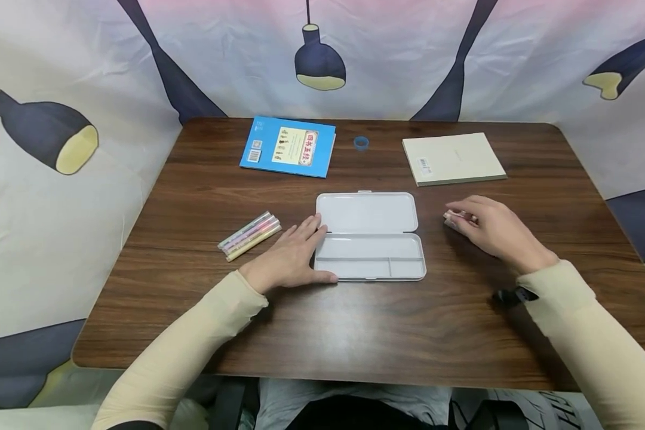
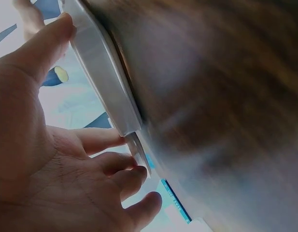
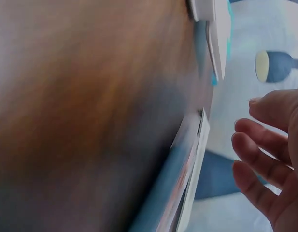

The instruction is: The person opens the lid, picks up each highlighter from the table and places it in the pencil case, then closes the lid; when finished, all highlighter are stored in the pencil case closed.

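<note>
In the head view, an open case [image 1: 366,212] is set mid-way along the table [image 1: 349,346], with pens [image 1: 249,236] laid between it and the left edge. A pale thing [image 1: 460,214] is glimpsed at the bent fingers of the right hand [image 1: 491,228]; whether it is gripped cannot be told.

In the left wrist view, the case is touched along its side by the left hand [image 2: 71,150], thumb and fingers spread.

In the right wrist view, thumb and fingers are seen loosely bent, slightly apart. Steadying the case is apparently in hand; a firm left touch seems called for next.
</note>
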`<state>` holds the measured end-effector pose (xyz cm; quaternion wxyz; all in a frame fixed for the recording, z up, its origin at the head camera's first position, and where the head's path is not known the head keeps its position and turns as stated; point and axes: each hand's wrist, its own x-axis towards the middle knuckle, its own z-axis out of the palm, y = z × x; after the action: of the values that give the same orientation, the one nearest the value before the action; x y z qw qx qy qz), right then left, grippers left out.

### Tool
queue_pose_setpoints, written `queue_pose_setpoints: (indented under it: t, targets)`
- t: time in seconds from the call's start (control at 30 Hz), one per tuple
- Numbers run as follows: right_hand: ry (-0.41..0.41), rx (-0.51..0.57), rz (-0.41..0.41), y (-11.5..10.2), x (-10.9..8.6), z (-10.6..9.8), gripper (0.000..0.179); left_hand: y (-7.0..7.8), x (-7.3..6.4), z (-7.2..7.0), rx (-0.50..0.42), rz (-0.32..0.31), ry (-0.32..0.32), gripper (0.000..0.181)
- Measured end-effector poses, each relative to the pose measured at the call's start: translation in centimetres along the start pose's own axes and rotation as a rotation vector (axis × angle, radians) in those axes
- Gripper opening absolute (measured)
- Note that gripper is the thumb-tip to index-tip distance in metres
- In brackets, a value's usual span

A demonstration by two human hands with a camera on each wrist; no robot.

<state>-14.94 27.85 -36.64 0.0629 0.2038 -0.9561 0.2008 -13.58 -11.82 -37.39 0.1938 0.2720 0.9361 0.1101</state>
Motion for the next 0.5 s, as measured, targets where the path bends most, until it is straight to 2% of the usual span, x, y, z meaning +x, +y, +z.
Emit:
queue_pose_setpoints:
  t: [0.27,0.5]
  targets:
    - [0.001,-0.040,0.103,1.3,-4.8,-1.6,0.034,-0.1,0.0,-0.1,-0.001,0.008,0.004,0.108]
    - [-0.026,-0.079,0.129,1.9,-6.7,-1.4,0.035,0.0,0.0,-0.1,-0.008,-0.001,-0.002,0.109]
